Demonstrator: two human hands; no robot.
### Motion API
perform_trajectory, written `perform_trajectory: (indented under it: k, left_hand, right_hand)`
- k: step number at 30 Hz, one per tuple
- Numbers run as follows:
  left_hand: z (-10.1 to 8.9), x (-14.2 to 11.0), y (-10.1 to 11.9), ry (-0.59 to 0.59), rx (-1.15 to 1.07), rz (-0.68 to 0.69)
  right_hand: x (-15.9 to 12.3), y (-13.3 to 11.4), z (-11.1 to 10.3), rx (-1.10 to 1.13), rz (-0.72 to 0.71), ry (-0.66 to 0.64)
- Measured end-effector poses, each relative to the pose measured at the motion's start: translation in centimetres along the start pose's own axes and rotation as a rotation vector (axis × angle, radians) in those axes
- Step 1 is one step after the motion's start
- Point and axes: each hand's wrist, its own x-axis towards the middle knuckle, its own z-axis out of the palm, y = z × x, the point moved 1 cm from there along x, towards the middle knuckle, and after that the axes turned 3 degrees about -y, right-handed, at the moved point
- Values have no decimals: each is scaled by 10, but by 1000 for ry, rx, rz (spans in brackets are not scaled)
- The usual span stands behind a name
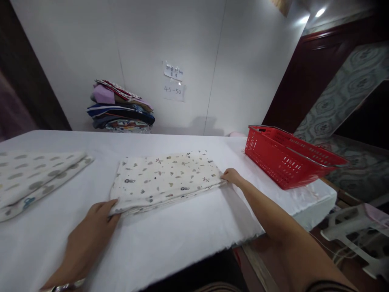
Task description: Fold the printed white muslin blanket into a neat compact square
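A white cloth (pixel 170 174) printed with small grey and olive figures lies folded in a layered rectangle before me. My left hand (pixel 101 217) pinches its near left corner between thumb and fingers. At the near right corner, my right hand (pixel 232 177) grips the folded edge, with the fingertips partly hidden. Both corners look slightly raised, while the far edge lies on the white-covered table (pixel 182 239). To the left is a second folded cloth (pixel 36 174), white with grey spots, apart from my hands.
A red plastic basket (pixel 282 158) stands at the table's right end. Several folded fabrics (pixel 121 107) are stacked against the back wall at left. Handwritten paper signs (pixel 174 83) hang on that wall. A white stool (pixel 358 227) stands on the floor at right.
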Motion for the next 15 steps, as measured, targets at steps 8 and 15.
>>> perform_trajectory:
  k: [8, 15]
  left_hand:
    - [-1, 2, 0, 1, -4, 26]
    - [1, 0, -2, 29, -29, 58]
  right_hand:
    - [0, 1, 7, -122, -6, -82]
    - [6, -6, 15, -91, -31, -43]
